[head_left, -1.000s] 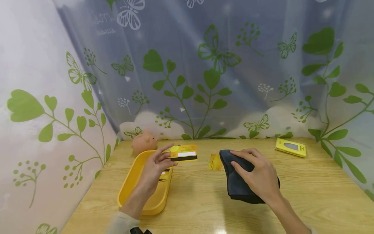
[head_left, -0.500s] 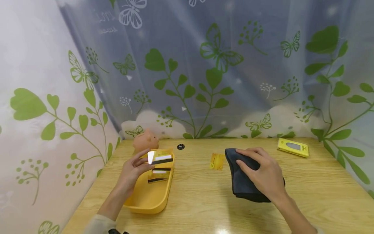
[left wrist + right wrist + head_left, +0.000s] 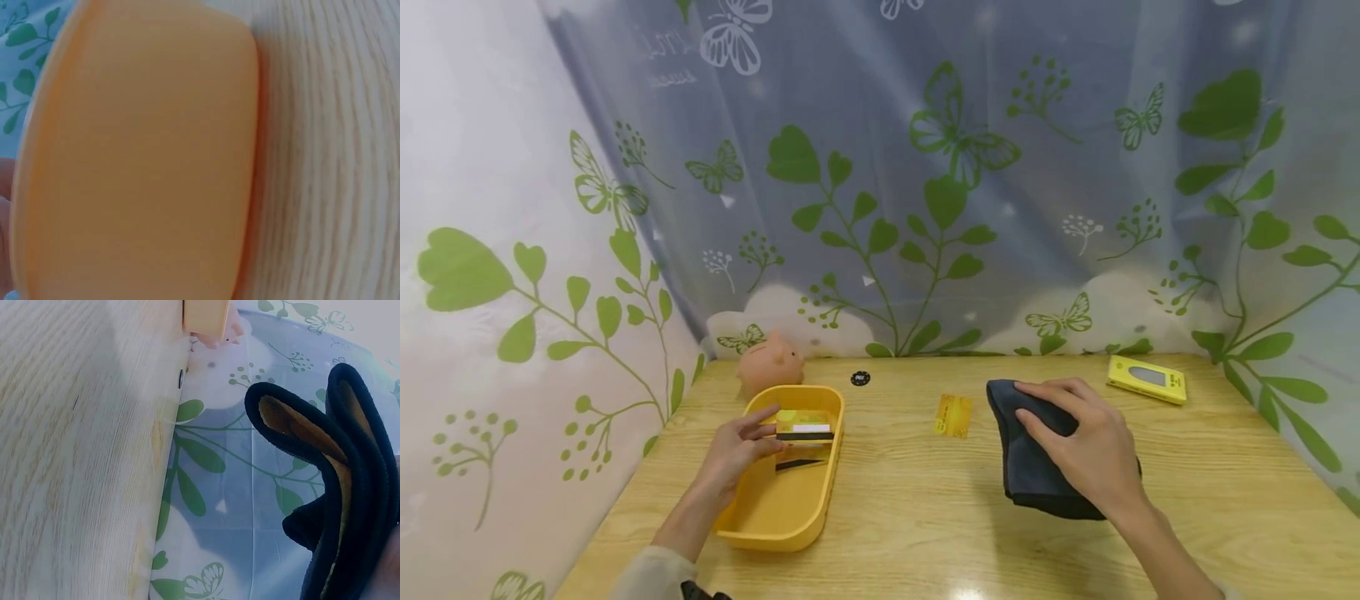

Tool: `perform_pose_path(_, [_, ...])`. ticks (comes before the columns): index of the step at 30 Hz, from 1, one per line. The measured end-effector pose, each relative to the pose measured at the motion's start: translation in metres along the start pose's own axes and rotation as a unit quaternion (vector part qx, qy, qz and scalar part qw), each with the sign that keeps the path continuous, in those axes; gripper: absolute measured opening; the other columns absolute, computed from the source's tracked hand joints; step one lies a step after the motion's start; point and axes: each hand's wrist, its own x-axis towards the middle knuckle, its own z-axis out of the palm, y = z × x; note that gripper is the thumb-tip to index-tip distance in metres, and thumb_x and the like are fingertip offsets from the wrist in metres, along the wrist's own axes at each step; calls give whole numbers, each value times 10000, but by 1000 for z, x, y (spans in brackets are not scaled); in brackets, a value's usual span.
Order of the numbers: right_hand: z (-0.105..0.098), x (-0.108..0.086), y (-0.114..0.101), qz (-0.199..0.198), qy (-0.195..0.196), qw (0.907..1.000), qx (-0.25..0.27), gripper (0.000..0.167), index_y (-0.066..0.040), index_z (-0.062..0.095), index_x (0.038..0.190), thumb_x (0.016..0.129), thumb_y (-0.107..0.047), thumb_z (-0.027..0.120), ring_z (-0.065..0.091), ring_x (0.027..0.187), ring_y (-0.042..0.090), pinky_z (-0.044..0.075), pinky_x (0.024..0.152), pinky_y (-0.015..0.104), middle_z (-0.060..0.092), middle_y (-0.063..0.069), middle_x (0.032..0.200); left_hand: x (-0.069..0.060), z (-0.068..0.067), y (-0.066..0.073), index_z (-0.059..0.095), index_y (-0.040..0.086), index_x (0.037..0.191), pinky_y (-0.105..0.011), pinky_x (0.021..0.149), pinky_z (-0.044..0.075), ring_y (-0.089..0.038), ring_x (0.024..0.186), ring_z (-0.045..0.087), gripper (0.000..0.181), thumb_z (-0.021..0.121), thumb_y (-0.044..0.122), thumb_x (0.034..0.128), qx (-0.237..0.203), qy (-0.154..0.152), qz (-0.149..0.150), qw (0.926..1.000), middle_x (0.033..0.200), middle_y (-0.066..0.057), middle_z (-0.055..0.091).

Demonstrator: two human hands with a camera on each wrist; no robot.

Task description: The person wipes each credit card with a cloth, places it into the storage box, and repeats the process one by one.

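In the head view, my left hand (image 3: 730, 458) reaches over the left rim of a yellow tray (image 3: 790, 533). Its thumb and fingers are apart, their tips at the left edge of a yellow bank card (image 3: 805, 421) lying in the tray. Below that card, a black stripe of another card shows. At right, my right hand (image 3: 1086, 450) grips a folded dark blue cloth (image 3: 1030, 467) from above, held over the table. Its folded layers show a brownish inside in the right wrist view, where the cloth (image 3: 350, 469) hides most of the hand.
On the table (image 3: 902, 517), another yellow card (image 3: 953, 416) lies between the tray and the cloth. A black round chip (image 3: 861, 378) and a pink piggy bank (image 3: 770, 367) are at the back. A yellow box (image 3: 1146, 380) lies at the back right. Patterned curtains (image 3: 880, 250) enclose the table.
My left hand has carried the card left and down into the tray, and its fingers have let go. The chip has come into view. My right hand has shifted slightly right with the cloth.
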Motion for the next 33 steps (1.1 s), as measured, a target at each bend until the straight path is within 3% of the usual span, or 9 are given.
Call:
perform_pose_path(4, [-1,0,1,15,13,10000,19,412,-196,802,1202,815,-85,888,679,918,207,463,723,121,712,-3,1075,3,3,-6,503,7,1524,-573,1163,393,-255,994,737,620,682,-80,938,122,1,-156,9998,1412,-325,543])
perform_pose_path(7, [0,-1,1,15,12,10000,4,412,-199,802,1202,814,-90,890,679,917,208,467,720,130,712,-2,1076,5,4,-11,516,8,1516,-614,1182,342,-322,1133,685,633,703,-78,918,292,9,-223,9993,1423,-331,541])
perform_pose_path(11, [0,-2,2,24,26,10000,-3,410,-195,803,1199,813,-90,891,679,918,213,466,718,130,712,3,1078,7,7,-17,539,8,1500,-491,1072,496,-383,1284,565,635,729,-72,900,455,83,-243,9986,1382,-304,578])
perform_pose_path(15, [-1,-1,2,32,49,10000,-10,410,-193,803,1201,814,-91,890,674,912,209,464,718,123,712,6,1077,9,8,-19,559,-9,1478,-352,864,571,-313,1156,637,620,728,-92,887,473,187,-258,9984,1331,-290,589])
perform_pose_path(17, [-2,0,2,37,70,10000,-18,413,-194,802,1204,814,-91,890,672,911,206,462,722,119,712,5,1075,9,8,-18,566,-21,1466,-325,827,570,-310,1129,644,610,722,-101,882,556,202,-222,9980,1315,-291,593])
perform_pose_path(19, [-3,1,3,40,84,10000,-34,415,-195,802,1206,814,-92,891,670,913,205,461,729,120,711,4,1073,10,8,-16,570,-38,1455,-319,838,570,-330,1122,648,594,715,-101,882,705,184,-157,9972,1309,-301,600])
perform_pose_path(21, [-4,1,3,46,87,9999,-41,418,-197,801,1207,813,-92,891,668,916,203,460,738,122,710,1,1071,10,8,-14,576,-56,1441,-315,868,561,-385,1217,582,580,716,-92,879,860,158,-115,9961,1312,-303,608])
perform_pose_path(26, [-6,2,3,40,84,10000,-13,418,-197,801,1207,813,-88,891,667,915,197,456,740,113,711,-4,1069,10,7,-11,548,-93,1444,-388,994,541,-403,1268,570,570,718,-40,903,1012,-24,-114,9948,1357,-321,590])
perform_pose_path(33, [-7,4,3,22,114,9999,-21,416,-192,800,1209,816,-90,889,666,915,201,458,728,117,711,3,1075,11,8,-3,489,-123,1471,-508,1049,521,-345,1141,676,598,725,31,943,1130,-211,-225,9931,1383,-362,542])
